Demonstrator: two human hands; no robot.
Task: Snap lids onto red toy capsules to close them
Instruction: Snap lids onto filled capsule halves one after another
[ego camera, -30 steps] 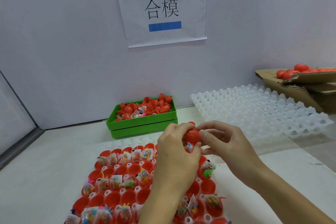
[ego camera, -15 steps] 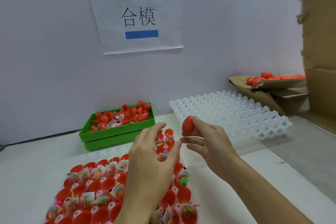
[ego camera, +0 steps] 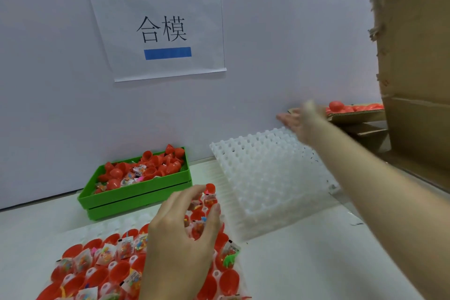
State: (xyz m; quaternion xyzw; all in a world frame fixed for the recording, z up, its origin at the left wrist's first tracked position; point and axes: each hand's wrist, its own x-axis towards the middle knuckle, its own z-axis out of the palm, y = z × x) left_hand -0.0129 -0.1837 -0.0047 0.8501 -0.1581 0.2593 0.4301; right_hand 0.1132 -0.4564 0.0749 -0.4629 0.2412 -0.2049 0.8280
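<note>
1. Head view showed the open red capsule halves (ego camera: 155, 273) in their tray directly beneath and ahead of the left hand (ego camera: 180, 238), the nearer hand by far.
2. That hand hovered over them, fingers loosely curved and apart, holding nothing.
3. Loose lids sat in the green bin (ego camera: 138, 178), beyond and leftward of it.
4. The right hand (ego camera: 298, 119), blurred, stretched far right-forward with fingers spread, empty, beside the cardboard box (ego camera: 358, 114) of closed capsules (ego camera: 337, 106).

Single head-worn wide-angle view; looks forward and down across the table (ego camera: 304, 263) toward the back wall (ego camera: 280, 44); near the tray of capsules (ego camera: 102, 258) at bottom edge; no second view.
</note>
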